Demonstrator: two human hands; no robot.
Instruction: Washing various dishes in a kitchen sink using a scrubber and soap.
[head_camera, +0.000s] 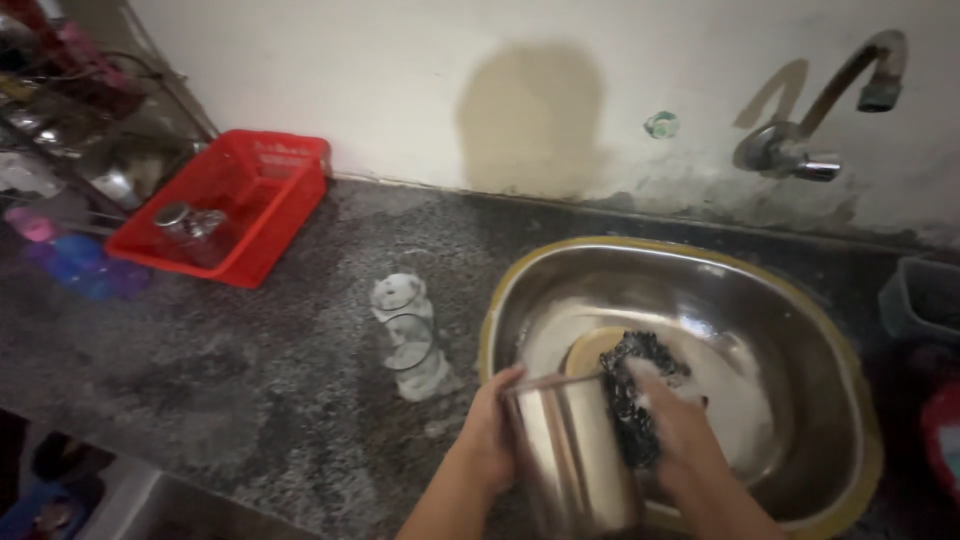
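Speckled dark granite formed the bench (250, 370), which met a stained pale wall (420, 90) at the rear. Set into the bench at right was an oval steel sink (800, 330) holding soapy white water. A metal tap (815, 120) projected from the wall above it.

My left hand (487, 432) gripped a steel tumbler (570, 455) by its side, fingers wrapped around the wall, so that this grip was closed on the vessel. The tumbler was held tilted at the near rim of the sink, its mouth turned toward the basin. My right hand (690, 440) pressed a black scrubber (640, 400), wet with foam, against the tumbler's mouth; that grip was closed on the scrubber, with the fingers partly hidden in suds.

On the bench just left of the sink lay a clear drinking glass (405, 335) on its side, with soap film on it and a wet patch beneath. Farther left, against the wall, stood a red plastic basket (270, 170) containing a clear glass item that was too blurred to name. A wire rack (70, 110) with utensils occupied the far left corner, also blurred.
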